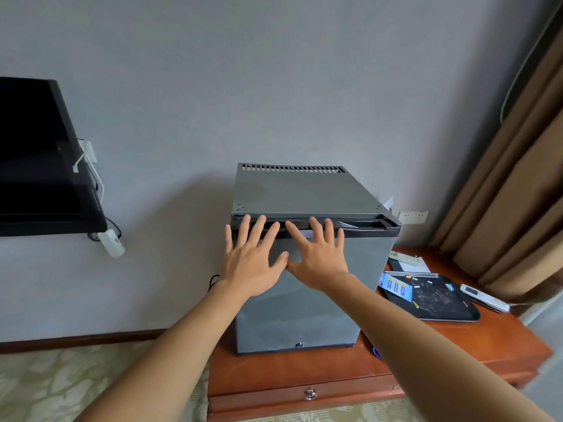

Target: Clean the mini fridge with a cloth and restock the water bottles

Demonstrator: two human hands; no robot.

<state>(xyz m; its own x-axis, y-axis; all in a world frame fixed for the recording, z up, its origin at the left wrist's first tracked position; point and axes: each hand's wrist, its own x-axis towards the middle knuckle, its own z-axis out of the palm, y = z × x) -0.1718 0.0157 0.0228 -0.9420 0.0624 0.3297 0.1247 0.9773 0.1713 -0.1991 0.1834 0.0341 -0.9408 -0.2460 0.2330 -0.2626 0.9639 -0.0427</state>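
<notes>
both hands flat, fingers spread and straight, holding nothing: left hand (254,263) and right hand (316,261) lie side by side against the upper front of the mini fridge (307,269), thumbs almost touching, fingertips reaching the dark recessed handle strip (359,224) along the door's top edge. the fridge sits at centre frame on a wooden cabinet (350,370), its door closed. judged step: opening, before any wiping; the next move calls for fingers hooked into the recess and a pull. the casing is grey metal with a vent slot row at the rear top. no cloth or water bottles are visible. at right frame, a dark tray (441,300) and remote control (484,297); at left, a wall television (39,166).
</notes>
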